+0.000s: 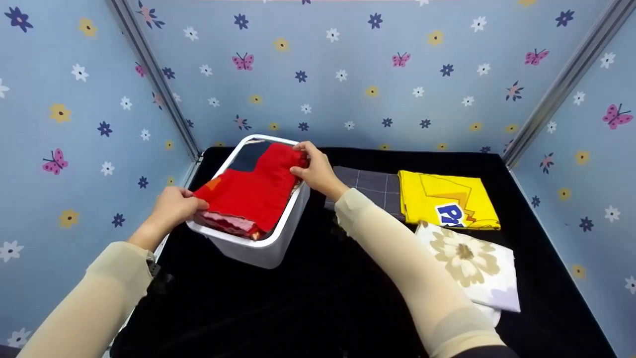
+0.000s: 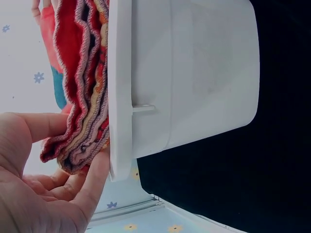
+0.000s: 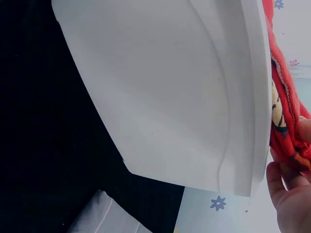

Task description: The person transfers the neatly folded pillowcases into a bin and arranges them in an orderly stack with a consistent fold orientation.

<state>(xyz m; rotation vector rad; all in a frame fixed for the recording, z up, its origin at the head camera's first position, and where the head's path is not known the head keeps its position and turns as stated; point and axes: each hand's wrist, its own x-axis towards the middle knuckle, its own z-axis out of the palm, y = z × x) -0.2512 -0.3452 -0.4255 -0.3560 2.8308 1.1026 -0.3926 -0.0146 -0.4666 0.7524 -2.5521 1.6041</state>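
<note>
A folded red cloth (image 1: pixel 253 191) lies at the mouth of a white plastic bin (image 1: pixel 248 251), over a dark blue fabric (image 1: pixel 248 155). My left hand (image 1: pixel 171 209) pinches its near left corner. In the left wrist view, thumb and fingers of the left hand (image 2: pixel 46 189) close round several stacked, stitched layers of the cloth (image 2: pixel 80 111) beside the bin rim (image 2: pixel 120 87). At the far right corner, my right hand (image 1: pixel 318 169) grips the cloth. The right wrist view has the cloth (image 3: pixel 286 107) bunched between thumb and fingers of that hand (image 3: pixel 296 199), just past the rim.
Right of the bin lie a folded dark grey checked cloth (image 1: pixel 370 189), a folded yellow printed cloth (image 1: pixel 439 191) and a white cloth with a beige flower (image 1: pixel 472 263). All rest on a black table cover (image 1: pixel 318 308). Flower-patterned panels (image 1: pixel 348 64) enclose the back and sides.
</note>
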